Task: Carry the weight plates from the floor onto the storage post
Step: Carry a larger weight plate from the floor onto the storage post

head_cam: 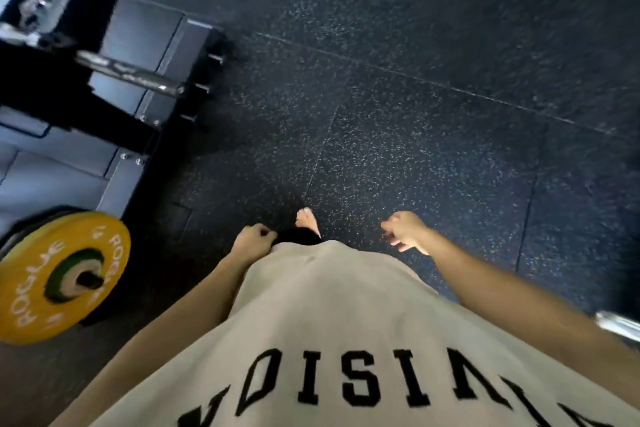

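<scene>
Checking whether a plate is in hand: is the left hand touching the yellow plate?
Apart. The head view shows the left hand at the shirt hem, dark floor separating it from the yellow plate.

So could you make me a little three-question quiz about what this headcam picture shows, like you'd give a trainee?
1. True or false: the left hand and the right hand are carrying a weight plate.
2. Which colour is the large plate on the storage post at the lower left? A) red B) yellow C) blue
3. Fill in: the bare foot stands on the dark speckled ____.

Key
1. False: both hands hang at the person's sides, fingers loosely curled, holding nothing.
2. B: yellow, with a smaller green plate in front of it on the same post.
3. floor.
</scene>
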A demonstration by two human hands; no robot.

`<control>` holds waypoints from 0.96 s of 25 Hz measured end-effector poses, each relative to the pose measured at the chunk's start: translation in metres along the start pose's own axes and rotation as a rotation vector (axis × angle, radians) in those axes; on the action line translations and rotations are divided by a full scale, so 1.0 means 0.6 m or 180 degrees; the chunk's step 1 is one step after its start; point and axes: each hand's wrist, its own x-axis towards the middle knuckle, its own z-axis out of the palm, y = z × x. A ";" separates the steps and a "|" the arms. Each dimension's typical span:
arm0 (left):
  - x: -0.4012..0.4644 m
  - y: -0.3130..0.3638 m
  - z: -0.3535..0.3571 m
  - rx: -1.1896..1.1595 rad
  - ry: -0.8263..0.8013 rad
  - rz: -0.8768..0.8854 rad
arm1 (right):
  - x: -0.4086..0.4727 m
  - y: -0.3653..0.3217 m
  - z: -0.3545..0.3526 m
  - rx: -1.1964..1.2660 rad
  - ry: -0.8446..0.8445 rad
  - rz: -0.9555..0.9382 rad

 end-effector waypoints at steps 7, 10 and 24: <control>0.207 0.239 -0.086 0.0294 -0.0427 0.0160 | 0.115 -0.045 -0.137 0.0094 0.0038 0.0557; 0.296 0.347 -0.173 0.0362 -0.0487 0.0287 | 0.170 -0.140 -0.244 0.0105 0.0265 0.0592; 0.645 0.721 -0.462 -0.0015 -0.0383 -0.0059 | 0.541 -0.662 -0.661 -0.0339 0.0390 0.0020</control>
